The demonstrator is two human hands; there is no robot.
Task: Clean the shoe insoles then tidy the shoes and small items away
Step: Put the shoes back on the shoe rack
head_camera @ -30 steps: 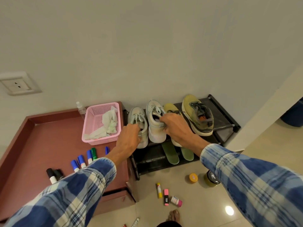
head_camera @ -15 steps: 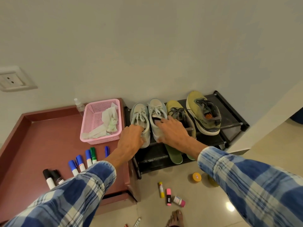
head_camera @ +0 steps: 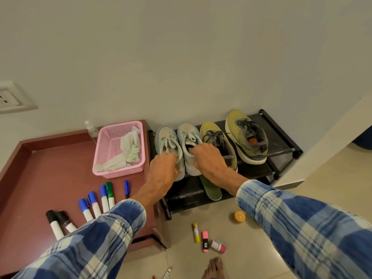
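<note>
Two pale blue-grey shoes stand side by side on the top shelf of a black shoe rack (head_camera: pixel 281 135). My left hand (head_camera: pixel 162 171) grips the heel of the left pale shoe (head_camera: pixel 167 141). My right hand (head_camera: pixel 209 161) grips the heel of the right pale shoe (head_camera: pixel 188 135), fingers at its opening. Two yellow-green shoes sit to their right, one (head_camera: pixel 215 135) flat, the other (head_camera: pixel 245 135) tilted. A green insole (head_camera: pixel 211 191) lies on the lower shelf below my right wrist.
A pink basket (head_camera: pixel 100 158) with crumpled wipes and a small spray bottle (head_camera: pixel 91 130) stand on the red-brown tray table (head_camera: pixel 40 168), with several markers (head_camera: pixel 94 202). On the floor lie a glue stick (head_camera: pixel 196 232), a pink highlighter (head_camera: pixel 205 241), a small pink-capped tube (head_camera: pixel 218 246) and a yellow tin (head_camera: pixel 239 217). A bare foot (head_camera: pixel 214 268) is at the bottom.
The right pale shoe, lifted a second ago, now sits lower beside the left one. Both hands stay on the heels; the view has shifted slightly.
</note>
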